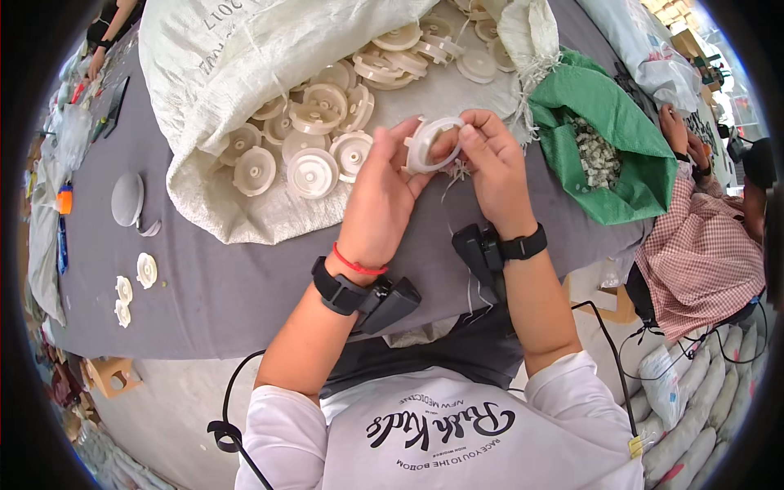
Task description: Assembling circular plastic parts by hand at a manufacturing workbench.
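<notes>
Between my two hands, a round white plastic part [422, 147] is held tilted above the table's front half. My left hand [382, 192] grips its left side. My right hand [496, 163] pinches its right rim between thumb and fingers. Through the part's round opening some skin shows, so it looks ring-like. Just beyond my hands, several cream-coloured plastic discs [313, 173] with raised centres lie in the mouth of a white woven sack [237, 216]. My fingers partly hide the held part.
A green woven sack [621, 204] holding small greyish pieces [599, 157] stands right of my hands. Three loose cream parts [147, 270] and a grey round object with a strap [128, 200] lie left on the grey-covered table [220, 302]. Other people work at far left and right [694, 245].
</notes>
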`<state>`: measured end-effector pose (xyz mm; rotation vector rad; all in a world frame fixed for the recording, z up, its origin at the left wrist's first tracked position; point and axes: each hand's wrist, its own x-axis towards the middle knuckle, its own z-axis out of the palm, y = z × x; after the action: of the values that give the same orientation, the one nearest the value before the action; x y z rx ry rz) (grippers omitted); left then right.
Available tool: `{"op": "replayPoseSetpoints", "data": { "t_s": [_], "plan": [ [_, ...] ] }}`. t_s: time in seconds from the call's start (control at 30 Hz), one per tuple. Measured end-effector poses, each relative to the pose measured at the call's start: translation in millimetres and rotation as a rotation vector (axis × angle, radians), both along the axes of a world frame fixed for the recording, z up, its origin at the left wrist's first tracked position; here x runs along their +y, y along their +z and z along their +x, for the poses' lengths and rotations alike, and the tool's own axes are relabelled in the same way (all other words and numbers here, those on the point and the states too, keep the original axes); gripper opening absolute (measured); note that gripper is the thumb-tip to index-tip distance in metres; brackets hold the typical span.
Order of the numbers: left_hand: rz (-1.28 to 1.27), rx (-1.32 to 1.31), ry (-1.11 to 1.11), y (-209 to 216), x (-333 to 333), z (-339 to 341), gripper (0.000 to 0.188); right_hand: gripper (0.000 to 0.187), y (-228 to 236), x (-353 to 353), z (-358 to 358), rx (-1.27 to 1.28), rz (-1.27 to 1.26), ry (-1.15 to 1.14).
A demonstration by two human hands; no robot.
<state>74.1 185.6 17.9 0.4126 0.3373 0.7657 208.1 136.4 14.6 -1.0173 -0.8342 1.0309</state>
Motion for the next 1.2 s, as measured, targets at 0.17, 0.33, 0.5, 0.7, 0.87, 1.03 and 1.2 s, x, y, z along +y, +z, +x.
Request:
{"op": "replayPoseSetpoints", "data": {
  "t_s": [0.17, 0.33, 0.5, 0.7, 0.87, 1.03, 1.2],
  "plan": [
    [0.328, 0.354, 0.008, -5, -5, -2, 0.022, 0.016, -2, 2, 6, 0.194, -0.053, 0.084],
    [0.573, 0.559, 0.261, -6, -13, 6, 0.035, 0.013, -4, 3, 9, 0.299, -0.069, 0.043],
    [0.548, 0.566, 0.191, 7, -9, 0, 0.044, 0.016, -6, -3, 24, 0.138, -0.159, 0.08],
    [0.37, 0.401, 0.08, 4, -7, -2, 0.039, 0.02, 13, -2, 3, 0.019, -0.308, 0.096],
    [0.249, 0.282, -0.101, 10, -1, -7, 0.035, 0.024, 4, -5, 12, 0.195, -0.289, 0.256],
    [0.195, 0.245, -0.14, 13, -1, -7, 0.036, 0.026, 5, -4, 17, 0.173, -0.272, 0.35],
    [0.246, 0.265, -0.147, 12, 1, -6, 0.037, 0.024, 7, -3, 13, 0.066, -0.284, 0.267]
  ]
}}
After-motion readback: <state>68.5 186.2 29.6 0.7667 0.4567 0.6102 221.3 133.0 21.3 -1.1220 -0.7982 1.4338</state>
